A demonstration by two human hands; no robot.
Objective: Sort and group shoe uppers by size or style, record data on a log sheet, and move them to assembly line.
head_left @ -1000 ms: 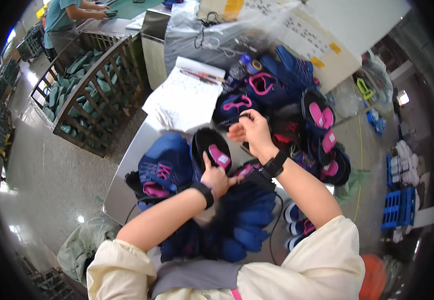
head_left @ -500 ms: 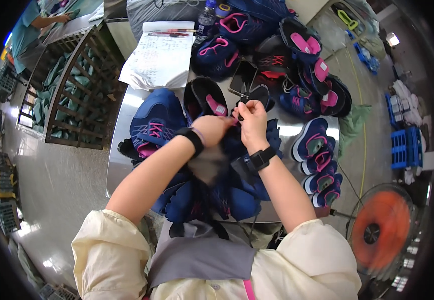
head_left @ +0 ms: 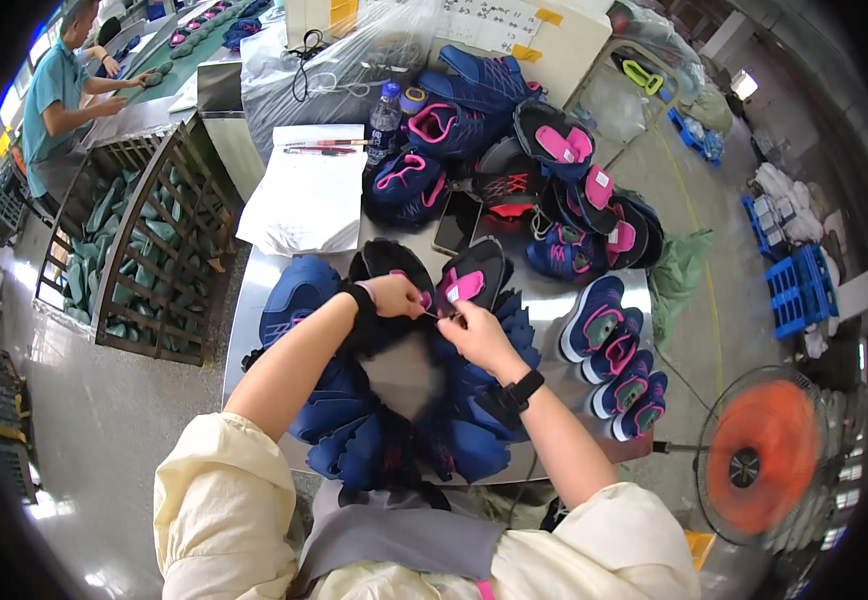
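A ring of dark blue shoe uppers with pink lining (head_left: 334, 425) lies on the metal table around a bare patch. At the far side of the ring, two uppers show black undersides with pink patches (head_left: 467, 287). Over the left one my left hand (head_left: 394, 297) is closed, its fingertips pinched at a thin pinkish strand (head_left: 432, 313). The strand runs across to my right hand (head_left: 476, 336), whose thumb and fingers are also pinched together, just in front of the right black underside. My fingers hide the strand's ends.
Beyond are paper sheets (head_left: 304, 200), a bottle (head_left: 385, 125), a phone (head_left: 457, 222) and piled shoes (head_left: 474, 95). Several finished-looking shoes (head_left: 594, 318) line the table's right side. A fan (head_left: 762, 455) stands at right. Left are a slatted cart (head_left: 144, 250) and another person (head_left: 54, 110).
The view has tilted up, showing more of the far room. My right hand has turned over and come away from a small dark object; a strand now shows between my hands.
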